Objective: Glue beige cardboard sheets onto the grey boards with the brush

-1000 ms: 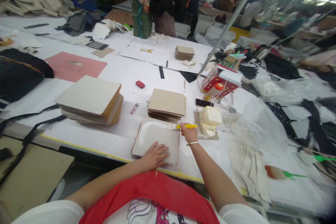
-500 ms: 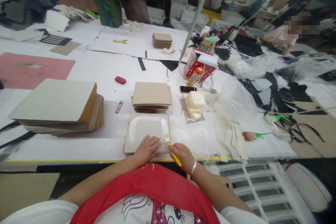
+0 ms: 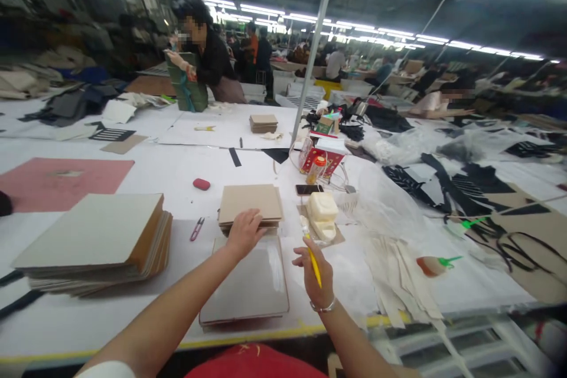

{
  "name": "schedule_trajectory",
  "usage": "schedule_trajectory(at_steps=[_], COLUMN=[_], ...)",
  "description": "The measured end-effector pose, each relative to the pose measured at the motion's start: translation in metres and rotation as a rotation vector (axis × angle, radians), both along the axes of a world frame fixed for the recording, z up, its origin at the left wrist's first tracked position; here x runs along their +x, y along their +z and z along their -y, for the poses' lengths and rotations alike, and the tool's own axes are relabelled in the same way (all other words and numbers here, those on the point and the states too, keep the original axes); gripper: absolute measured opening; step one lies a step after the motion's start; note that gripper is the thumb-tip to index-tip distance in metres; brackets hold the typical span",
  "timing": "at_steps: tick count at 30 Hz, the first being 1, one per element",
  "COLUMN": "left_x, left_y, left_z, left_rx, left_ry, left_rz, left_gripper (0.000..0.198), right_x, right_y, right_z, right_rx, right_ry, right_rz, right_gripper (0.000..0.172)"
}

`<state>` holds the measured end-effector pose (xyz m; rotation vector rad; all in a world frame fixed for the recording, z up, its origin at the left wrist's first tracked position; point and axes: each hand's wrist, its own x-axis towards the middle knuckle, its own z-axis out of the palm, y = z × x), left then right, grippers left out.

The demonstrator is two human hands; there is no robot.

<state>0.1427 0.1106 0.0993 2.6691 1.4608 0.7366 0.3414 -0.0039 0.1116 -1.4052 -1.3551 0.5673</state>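
My left hand [image 3: 243, 231] reaches forward and rests, fingers spread, on the near edge of a small stack of tan boards [image 3: 250, 205]. Just in front of me lies a grey board [image 3: 248, 283] with a wet glue sheen on its surface. My right hand [image 3: 316, 274] is closed round a yellow-handled brush [image 3: 311, 253], bristles pointing up and away, held above the table to the right of the grey board. A cream glue container [image 3: 322, 212] stands on a piece of card just beyond the brush.
A large stack of boards [image 3: 95, 242] sits at the left, red-handled snips [image 3: 197, 228] and a red eraser-like object [image 3: 201, 184] behind it. A phone [image 3: 309, 189], a red box [image 3: 322, 159], a slanted metal pole [image 3: 313, 47], plastic sheeting and black strips lie right. A person [image 3: 208, 65] handles green material across the table.
My left hand left the grey board and moved forward onto the small tan stack. My right hand lifted the brush off the board. The camera tilted upward.
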Motion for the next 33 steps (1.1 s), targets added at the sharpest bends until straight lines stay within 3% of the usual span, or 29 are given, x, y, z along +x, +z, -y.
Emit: schedule_trajectory(at_steps=[2, 5, 10, 19, 21, 23, 25, 27, 30, 33], left_x=[0.007, 0.011, 0.002, -0.008, -0.016, -0.029, -0.044, -0.053, -0.049, -0.033], left_y=[0.011, 0.01, 0.006, 0.029, 0.04, 0.055, 0.07, 0.079, 0.076, 0.058], left_z=[-0.037, -0.065, -0.073, -0.081, -0.074, -0.065, -0.053, -0.038, -0.007, 0.027], left_rx=[-0.064, -0.23, -0.293, -0.374, -0.269, -0.104, 0.02, 0.0, -0.267, -0.556], left_ry=[0.081, 0.083, 0.012, -0.079, 0.045, 0.254, 0.458, 0.568, 0.499, 0.369], left_rz=[-0.106, -0.28, -0.37, -0.298, -0.173, 0.06, 0.398, 0.784, 1.314, 1.624], left_gripper=[0.043, 0.05, 0.049, 0.024, 0.021, 0.021, 0.018, 0.02, 0.03, 0.035], right_x=[-0.004, -0.004, 0.008, -0.005, -0.01, -0.013, -0.017, -0.024, -0.04, -0.05], right_y=[-0.005, -0.014, -0.026, -0.038, -0.041, -0.041, -0.035, -0.027, -0.012, -0.003], right_z=[-0.02, -0.047, -0.077, -0.117, -0.127, -0.134, -0.137, -0.134, -0.123, -0.107], right_rx=[-0.007, -0.024, -0.068, 0.054, 0.023, -0.025, -0.053, -0.072, -0.085, -0.049], right_ry=[0.04, 0.061, 0.041, 0.059, 0.088, 0.113, 0.113, 0.11, 0.119, 0.071], right_rz=[0.008, 0.078, 0.225, 0.565, 0.709, 0.822, 0.843, 0.737, 0.41, 0.153], right_gripper=[0.032, 0.029, 0.025, 0.023, 0.021, 0.018, 0.016, 0.017, 0.023, 0.024])
